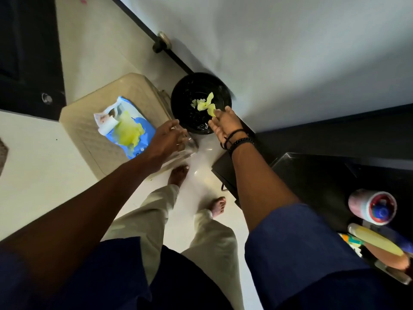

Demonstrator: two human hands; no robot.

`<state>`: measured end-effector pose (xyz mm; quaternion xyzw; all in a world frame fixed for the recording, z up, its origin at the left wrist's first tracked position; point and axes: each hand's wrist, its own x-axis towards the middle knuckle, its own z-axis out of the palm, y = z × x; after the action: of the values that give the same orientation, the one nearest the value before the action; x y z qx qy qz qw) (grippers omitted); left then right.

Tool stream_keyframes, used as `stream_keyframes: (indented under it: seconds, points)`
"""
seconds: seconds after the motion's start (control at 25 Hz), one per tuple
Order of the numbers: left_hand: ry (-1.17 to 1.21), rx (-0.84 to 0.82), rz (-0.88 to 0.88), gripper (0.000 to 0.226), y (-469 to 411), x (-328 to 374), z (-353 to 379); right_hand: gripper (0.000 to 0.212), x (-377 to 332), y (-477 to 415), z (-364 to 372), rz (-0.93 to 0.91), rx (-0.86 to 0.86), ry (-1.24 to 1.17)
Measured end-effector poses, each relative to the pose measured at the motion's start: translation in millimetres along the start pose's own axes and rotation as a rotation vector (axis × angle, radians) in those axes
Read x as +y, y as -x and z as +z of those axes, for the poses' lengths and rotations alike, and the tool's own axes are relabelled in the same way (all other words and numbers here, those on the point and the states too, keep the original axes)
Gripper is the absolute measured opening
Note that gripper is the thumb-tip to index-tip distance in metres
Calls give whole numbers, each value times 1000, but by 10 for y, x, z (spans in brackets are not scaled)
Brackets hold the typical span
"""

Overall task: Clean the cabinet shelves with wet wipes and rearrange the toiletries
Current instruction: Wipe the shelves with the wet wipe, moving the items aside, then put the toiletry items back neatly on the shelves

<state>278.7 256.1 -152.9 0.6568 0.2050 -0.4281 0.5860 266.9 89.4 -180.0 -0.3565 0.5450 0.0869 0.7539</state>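
A blue wet wipes pack (pixel 131 130) lies open on a beige quilted stool (pixel 89 135), with a yellow-green wipe sticking out of it. A crumpled yellow-green used wipe (pixel 204 105) is over the inside of the round black bin (pixel 190 90). My right hand (pixel 225 124) reaches over the bin's rim with loose, extended fingers, its fingertips right at the wipe. My left hand (pixel 167 142) is closed on a clear transparent object (pixel 188 147) between the stool and the bin; its shape is hard to make out.
A dark cabinet (pixel 324 175) stands at the right, with toiletries on it: a pink-and-white tub (pixel 372 206) and a yellow tube (pixel 377 241). A white wall with a black skirting runs behind the bin. My bare feet stand on the white floor (pixel 33 175).
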Motion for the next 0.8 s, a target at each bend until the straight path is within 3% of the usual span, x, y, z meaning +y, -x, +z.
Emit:
stream_keyframes:
  seconds: [0.12,0.24,0.44,0.56,0.72,0.8]
  points:
    - [-28,1,-11,21,152,-71,31,61,223,243,-185,29,3,59]
    - [-49,-115,16,25,423,-92,184,49,433,611,-377,18,-33,-46]
    - [-112,-215,-13,18,798,-248,586,78,737,1303,-908,-159,141,96]
    - [-259,-329,27,14,1014,-374,965,78,760,1751,-1349,-250,211,76]
    - [-403,-491,195,18,1368,-500,1533,68,731,2188,-2033,-417,415,-143]
    - [-527,-581,295,29,1464,-551,1831,58,691,2322,-2370,-489,499,-392]
